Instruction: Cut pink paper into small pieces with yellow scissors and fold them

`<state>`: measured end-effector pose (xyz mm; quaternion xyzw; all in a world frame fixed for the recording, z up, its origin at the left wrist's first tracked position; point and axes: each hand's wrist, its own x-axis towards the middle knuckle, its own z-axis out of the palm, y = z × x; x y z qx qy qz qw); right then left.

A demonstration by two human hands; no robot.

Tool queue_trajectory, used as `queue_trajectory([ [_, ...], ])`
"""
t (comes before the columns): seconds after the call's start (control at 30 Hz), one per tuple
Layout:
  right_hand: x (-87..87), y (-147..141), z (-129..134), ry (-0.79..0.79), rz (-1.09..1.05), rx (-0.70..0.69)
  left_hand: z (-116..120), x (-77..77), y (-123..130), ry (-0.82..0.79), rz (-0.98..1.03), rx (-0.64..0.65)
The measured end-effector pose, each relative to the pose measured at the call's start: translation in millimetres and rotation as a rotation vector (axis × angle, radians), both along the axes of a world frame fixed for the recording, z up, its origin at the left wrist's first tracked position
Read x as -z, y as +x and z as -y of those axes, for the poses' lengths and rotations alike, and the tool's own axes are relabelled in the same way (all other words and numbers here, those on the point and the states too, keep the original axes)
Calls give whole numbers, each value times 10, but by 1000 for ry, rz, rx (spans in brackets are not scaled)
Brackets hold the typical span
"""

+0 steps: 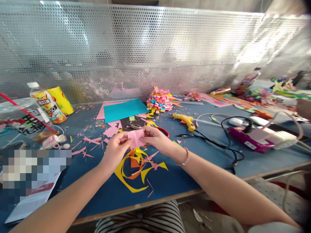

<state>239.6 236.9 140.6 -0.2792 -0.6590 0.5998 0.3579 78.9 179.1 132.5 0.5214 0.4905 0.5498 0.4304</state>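
Observation:
A small piece of pink paper (136, 138), with a crease down its middle, is held up between my two hands over the blue table. My left hand (117, 146) pinches its left edge between thumb and fingers. On the opposite edge, my right hand (156, 139) grips it the same way; a beaded bracelet circles that wrist. Beneath them lie yellow paper offcuts (131, 187) with orange and pink scraps among them. Just beyond my hands, a pair of scissors (163, 130) with red handles is partly hidden by my right hand and paper.
Behind stand a fringed paper bundle (159, 100) and a teal sheet (125, 109). To the right are a yellow glue gun (184, 121), black cables and a purple power strip (250, 139). A drink bottle (47, 103) and plastic cup (29, 119) stand left. A perforated metal screen (136, 48) closes the back.

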Motion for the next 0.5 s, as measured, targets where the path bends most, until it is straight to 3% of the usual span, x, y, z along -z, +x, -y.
queue_trajectory([
  [0.23,-35,21,20,-238,-121,6,-14,10,-17,-43,55,-29],
  [0.5,-94,40,50,-275,-147,-4,20,-29,8,-57,150,-46],
])
